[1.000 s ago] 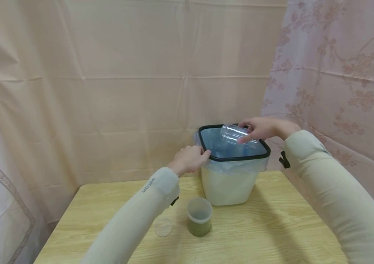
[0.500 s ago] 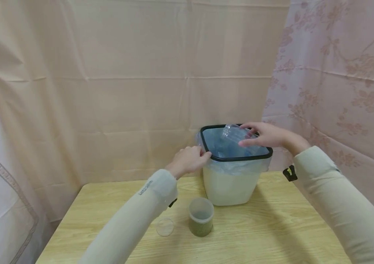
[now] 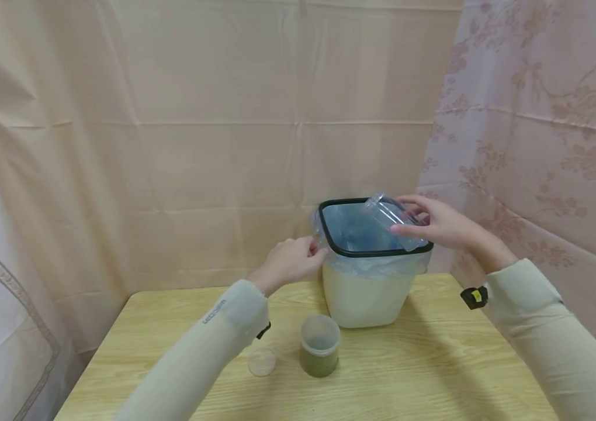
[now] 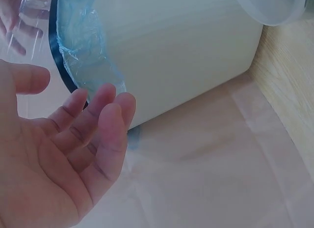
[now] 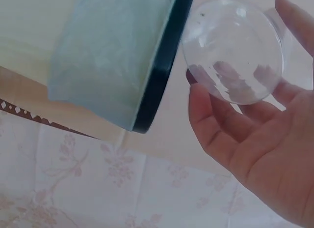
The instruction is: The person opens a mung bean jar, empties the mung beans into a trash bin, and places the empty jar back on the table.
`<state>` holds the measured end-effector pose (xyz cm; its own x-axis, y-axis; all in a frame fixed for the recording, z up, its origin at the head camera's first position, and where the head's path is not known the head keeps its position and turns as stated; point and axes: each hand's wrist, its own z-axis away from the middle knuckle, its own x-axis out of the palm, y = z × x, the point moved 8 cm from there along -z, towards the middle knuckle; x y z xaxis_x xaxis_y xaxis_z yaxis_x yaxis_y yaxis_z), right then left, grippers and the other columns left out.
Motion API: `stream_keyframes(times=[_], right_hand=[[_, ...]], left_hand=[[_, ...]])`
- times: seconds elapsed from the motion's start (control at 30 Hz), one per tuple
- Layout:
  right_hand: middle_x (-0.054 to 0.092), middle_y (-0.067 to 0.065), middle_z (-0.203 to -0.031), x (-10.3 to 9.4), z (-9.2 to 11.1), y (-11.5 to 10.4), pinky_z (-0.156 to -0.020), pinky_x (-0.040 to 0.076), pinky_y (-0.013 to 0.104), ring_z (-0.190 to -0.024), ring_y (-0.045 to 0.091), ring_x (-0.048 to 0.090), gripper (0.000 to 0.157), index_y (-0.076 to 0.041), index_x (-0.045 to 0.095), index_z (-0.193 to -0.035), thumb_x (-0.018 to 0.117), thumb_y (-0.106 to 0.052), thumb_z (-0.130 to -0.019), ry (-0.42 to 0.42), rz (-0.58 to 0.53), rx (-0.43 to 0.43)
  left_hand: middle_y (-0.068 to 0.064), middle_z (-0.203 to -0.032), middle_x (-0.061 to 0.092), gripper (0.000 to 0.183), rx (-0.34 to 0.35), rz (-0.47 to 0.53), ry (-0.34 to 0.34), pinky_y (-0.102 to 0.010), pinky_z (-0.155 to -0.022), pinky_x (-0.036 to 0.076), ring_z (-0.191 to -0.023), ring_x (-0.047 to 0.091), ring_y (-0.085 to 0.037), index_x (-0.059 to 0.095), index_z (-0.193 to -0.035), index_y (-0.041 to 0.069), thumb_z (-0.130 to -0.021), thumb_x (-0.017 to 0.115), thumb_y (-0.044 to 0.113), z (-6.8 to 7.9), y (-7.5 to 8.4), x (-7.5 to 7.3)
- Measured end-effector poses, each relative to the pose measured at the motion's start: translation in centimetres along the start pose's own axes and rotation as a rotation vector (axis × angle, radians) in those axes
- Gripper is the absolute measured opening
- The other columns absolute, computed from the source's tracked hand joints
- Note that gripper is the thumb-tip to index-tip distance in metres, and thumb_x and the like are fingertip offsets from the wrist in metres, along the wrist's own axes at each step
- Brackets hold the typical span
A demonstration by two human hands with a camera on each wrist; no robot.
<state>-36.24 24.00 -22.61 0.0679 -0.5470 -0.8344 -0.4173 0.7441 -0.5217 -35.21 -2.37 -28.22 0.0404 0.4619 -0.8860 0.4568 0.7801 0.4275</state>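
Note:
My right hand [image 3: 437, 222] grips a clear plastic jar [image 3: 388, 217] around its side, tilted over the opening of a cream bin [image 3: 366, 298]. In the right wrist view the jar's round clear base [image 5: 230, 46] faces the camera, with a few dark specks on it. The bin has a black rim [image 3: 377, 254] and a bluish plastic liner [image 3: 368, 266] folded over it. My left hand [image 3: 290, 262] is just left of the rim, holding nothing; the left wrist view shows its fingers [image 4: 110, 154] loosely bent.
A translucent tub [image 3: 319, 351] with greenish contents in its lower part stands on the wooden table [image 3: 408, 374] in front of the bin. Beside it lies a thin clear disc [image 3: 262, 362]. A beige curtain [image 3: 214, 146] hangs right behind the table, a floral one [image 3: 550, 175] on the right.
My right hand has drawn the jar slightly to the right, with its mouth end tilted up more. My left hand has let go of the bin's rim and shifted a little left.

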Motion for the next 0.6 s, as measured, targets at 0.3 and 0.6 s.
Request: stream_keyframes(times=[0.3, 0.6], right_hand=[[0.046, 0.025, -0.145, -0.1, 3.1, 0.1, -0.097, 0.045, 0.067, -0.124, 0.047, 0.053, 0.081, -0.013, 0.027, -0.16, 0.069, -0.041, -0.096, 0.103, -0.127, 0.03], [0.044, 0.02, -0.149, 1.2, 7.1, -0.7, -0.089, 0.053, 0.026, -0.126, 0.041, 0.054, 0.083, -0.017, 0.014, -0.161, 0.067, -0.031, -0.099, 0.241, -0.256, 0.021]], left_hand=[[0.006, -0.08, 0.064, 0.034, 0.027, 0.063, 0.0, -0.033, -0.068, 0.048, -0.072, 0.06, -0.014, 0.066, -0.098, 0.017, -0.101, 0.05, 0.046, 1.7, -0.4, 0.0], [0.004, -0.098, 0.068, 0.029, 0.07, 0.133, 0.027, -0.034, -0.077, 0.053, -0.084, 0.063, -0.011, 0.065, -0.106, 0.016, -0.102, 0.053, 0.043, 4.0, -1.1, 0.6]])
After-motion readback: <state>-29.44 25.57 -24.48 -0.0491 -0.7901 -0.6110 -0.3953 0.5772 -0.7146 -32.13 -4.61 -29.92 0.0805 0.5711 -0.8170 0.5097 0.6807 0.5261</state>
